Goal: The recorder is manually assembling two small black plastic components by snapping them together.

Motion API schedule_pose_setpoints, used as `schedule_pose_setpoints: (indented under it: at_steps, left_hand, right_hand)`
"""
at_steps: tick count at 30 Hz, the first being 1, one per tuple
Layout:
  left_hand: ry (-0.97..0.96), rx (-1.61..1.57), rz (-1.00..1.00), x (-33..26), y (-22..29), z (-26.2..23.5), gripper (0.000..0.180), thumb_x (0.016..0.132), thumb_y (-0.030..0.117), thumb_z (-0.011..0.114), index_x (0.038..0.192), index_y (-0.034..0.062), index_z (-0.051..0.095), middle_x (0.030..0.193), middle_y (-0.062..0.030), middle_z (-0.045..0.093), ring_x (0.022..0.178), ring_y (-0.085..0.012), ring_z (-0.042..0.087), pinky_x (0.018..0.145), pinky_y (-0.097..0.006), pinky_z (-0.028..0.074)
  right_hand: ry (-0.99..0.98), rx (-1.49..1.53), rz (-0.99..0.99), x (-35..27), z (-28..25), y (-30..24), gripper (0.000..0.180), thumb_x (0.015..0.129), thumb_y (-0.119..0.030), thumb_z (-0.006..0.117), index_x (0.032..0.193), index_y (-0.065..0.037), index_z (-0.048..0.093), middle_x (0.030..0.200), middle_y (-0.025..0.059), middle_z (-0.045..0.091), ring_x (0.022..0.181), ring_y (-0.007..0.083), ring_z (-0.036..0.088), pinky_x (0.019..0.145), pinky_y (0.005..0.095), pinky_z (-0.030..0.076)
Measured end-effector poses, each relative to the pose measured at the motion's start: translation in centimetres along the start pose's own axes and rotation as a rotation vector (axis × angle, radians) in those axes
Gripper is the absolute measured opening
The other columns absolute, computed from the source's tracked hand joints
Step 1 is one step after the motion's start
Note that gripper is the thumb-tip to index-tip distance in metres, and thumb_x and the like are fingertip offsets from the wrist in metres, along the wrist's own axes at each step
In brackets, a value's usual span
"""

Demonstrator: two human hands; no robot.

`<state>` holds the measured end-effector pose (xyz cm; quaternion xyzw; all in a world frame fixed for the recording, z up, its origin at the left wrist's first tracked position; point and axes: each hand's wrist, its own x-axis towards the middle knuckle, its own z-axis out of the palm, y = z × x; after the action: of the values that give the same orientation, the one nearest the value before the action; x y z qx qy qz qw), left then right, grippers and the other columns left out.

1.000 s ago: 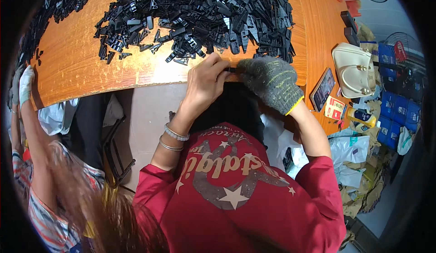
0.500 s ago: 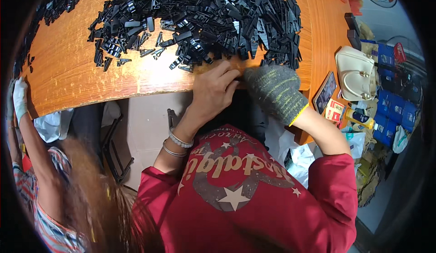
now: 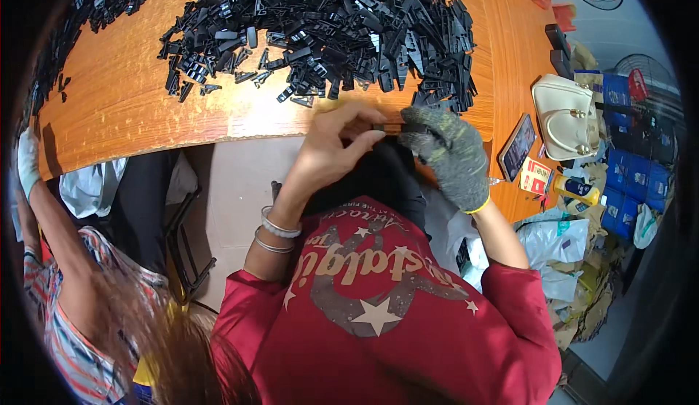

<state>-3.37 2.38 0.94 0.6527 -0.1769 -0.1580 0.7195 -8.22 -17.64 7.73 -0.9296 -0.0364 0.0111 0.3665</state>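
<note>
At the table's near edge, my bare left hand (image 3: 331, 147), with bracelets at the wrist, pinches a small black plastic piece (image 3: 378, 127) between thumb and index finger. Facing it from the right is my right hand (image 3: 455, 154) in a dark grey knitted glove with a yellow cuff. Its fingers are closed on another black plastic piece (image 3: 413, 128), partly hidden by the glove. The two pieces are close together, and I cannot tell whether they touch. Just beyond both hands spreads a large heap of black plastic clip-like parts (image 3: 313, 34).
The wooden table (image 3: 131, 106) curves across the front. To the right are a phone (image 3: 518, 147), a cream handbag (image 3: 566, 117), a yellow bottle (image 3: 577, 189) and blue packages (image 3: 622, 172). At left, a co-worker's gloved hand (image 3: 28, 161) rests by another black heap (image 3: 58, 56).
My hands have drawn slightly apart, and the black pieces between them now show. My left fingers have straightened from a curl into a pinch. The whole view has shifted a little.
</note>
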Motion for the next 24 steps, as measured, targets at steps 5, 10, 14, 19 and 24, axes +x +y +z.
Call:
schedule_pose_setpoints:
  at_steps: [5,10,14,19,24]
  left_hand:
    - [-0.204,-0.612,-0.280,0.0,0.8,1.1,0.021,0.091,0.002,0.060,0.109,-0.0093,0.060,0.090,-0.0145,0.068,0.080,-0.0232,0.070,0.071,-0.029,0.058]
    - [-0.144,-0.653,-0.445,0.4,0.0,3.1,0.024,0.090,0.005,0.063,0.108,-0.0098,0.059,0.084,-0.0149,0.068,0.071,-0.0211,0.070,0.061,-0.026,0.057]
    - [-0.142,-0.495,-0.387,1.1,-0.4,5.3,0.022,0.089,0.008,0.066,0.101,-0.0087,0.058,0.081,-0.0137,0.067,0.063,-0.0178,0.067,0.053,-0.026,0.054]
    - [0.027,0.394,0.138,3.3,-1.5,7.3,0.018,0.085,0.011,0.071,0.095,0.0005,0.061,0.072,-0.0057,0.060,0.060,-0.0147,0.061,0.052,-0.029,0.047]
    - [0.078,0.766,0.350,5.4,-2.6,8.4,0.012,0.085,0.015,0.065,0.091,0.0042,0.063,0.084,-0.0102,0.057,0.070,-0.0302,0.061,0.061,-0.040,0.048]
  right_hand:
    - [-0.039,-0.007,-0.043,-1.6,-1.2,0.5,0.031,0.085,-0.013,0.062,0.113,-0.002,0.067,0.105,0.0104,0.069,0.094,0.0200,0.064,0.083,0.0312,0.050]
    - [-0.016,0.099,0.015,-2.4,-1.4,0.0,0.029,0.083,-0.010,0.064,0.111,-0.003,0.068,0.103,0.0108,0.069,0.093,0.0224,0.065,0.083,0.0328,0.050]
    - [0.101,0.422,0.283,-3.4,-1.5,-0.3,0.027,0.081,-0.005,0.068,0.108,-0.004,0.069,0.097,0.0102,0.070,0.083,0.0202,0.067,0.074,0.0311,0.053]
    - [0.196,-0.270,0.008,-8.9,-5.3,1.6,0.026,0.079,-0.012,0.073,0.104,-0.008,0.071,0.099,0.0118,0.069,0.084,0.0228,0.068,0.074,0.0320,0.053]
    - [-0.693,-0.869,0.693,-16.6,-11.6,3.1,0.034,0.082,-0.037,0.068,0.102,-0.010,0.071,0.092,0.0159,0.069,0.085,0.0371,0.065,0.074,0.0419,0.051]
